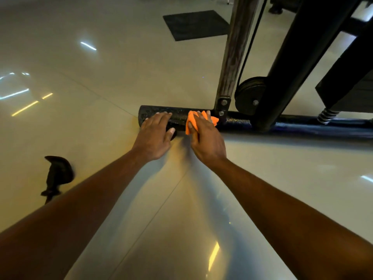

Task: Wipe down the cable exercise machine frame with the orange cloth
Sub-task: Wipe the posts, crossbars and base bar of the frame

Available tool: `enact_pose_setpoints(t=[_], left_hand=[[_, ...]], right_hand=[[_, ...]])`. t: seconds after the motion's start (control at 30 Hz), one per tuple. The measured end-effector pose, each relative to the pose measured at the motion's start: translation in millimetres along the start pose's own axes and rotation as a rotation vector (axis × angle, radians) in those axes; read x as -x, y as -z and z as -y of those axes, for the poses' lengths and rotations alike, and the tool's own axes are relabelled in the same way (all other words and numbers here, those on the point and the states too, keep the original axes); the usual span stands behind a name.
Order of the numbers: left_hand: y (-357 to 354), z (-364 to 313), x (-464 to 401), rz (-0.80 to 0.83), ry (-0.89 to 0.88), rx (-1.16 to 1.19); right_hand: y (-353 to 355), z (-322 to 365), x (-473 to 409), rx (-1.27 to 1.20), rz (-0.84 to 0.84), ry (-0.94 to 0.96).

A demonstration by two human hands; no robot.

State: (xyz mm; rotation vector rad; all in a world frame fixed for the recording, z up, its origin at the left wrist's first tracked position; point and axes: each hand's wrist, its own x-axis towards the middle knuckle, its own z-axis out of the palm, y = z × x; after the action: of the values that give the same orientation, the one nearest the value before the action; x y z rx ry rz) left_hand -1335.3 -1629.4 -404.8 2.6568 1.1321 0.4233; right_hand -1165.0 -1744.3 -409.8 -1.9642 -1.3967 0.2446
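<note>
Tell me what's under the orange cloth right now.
The orange cloth lies on the black base bar, pressed by the right hand. The bar surface beneath it is covered, so its cleanliness can't be judged.

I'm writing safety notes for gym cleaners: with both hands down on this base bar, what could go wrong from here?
The right hand wipes with the orange cloth close to the bolted bracket and pulley; the cloth or a finger could catch there. The left hand braces at the base bar end and might slip off. The glossy floor looks slick.
</note>
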Motion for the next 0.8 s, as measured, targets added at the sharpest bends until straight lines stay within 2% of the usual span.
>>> enact_pose_setpoints(t=[0.17,0.37,0.57,0.67,0.8], left_hand=[[-15.4,12.6,-10.5,0.007,0.001,-0.032],[-40.5,23.9,-18.0,-0.037,-0.056,-0.094],[-46.7,49.4,-22.7,-0.123,0.005,-0.144],[-47.1,54.9,-24.3,-0.109,0.029,-0.157],[-40.9,57.9,-24.4,-0.085,0.059,-0.061]], right_hand=[[-4.3,-19.5,-12.9,0.207,0.030,0.115],[-27.8,-35.7,-25.1,0.339,0.029,0.238],[-54.7,-25.3,-54.0,0.488,-0.017,0.212],[-58.0,-23.4,-62.7,0.562,0.035,0.222],[-21.2,-53.8,-61.0,0.619,0.205,0.444]])
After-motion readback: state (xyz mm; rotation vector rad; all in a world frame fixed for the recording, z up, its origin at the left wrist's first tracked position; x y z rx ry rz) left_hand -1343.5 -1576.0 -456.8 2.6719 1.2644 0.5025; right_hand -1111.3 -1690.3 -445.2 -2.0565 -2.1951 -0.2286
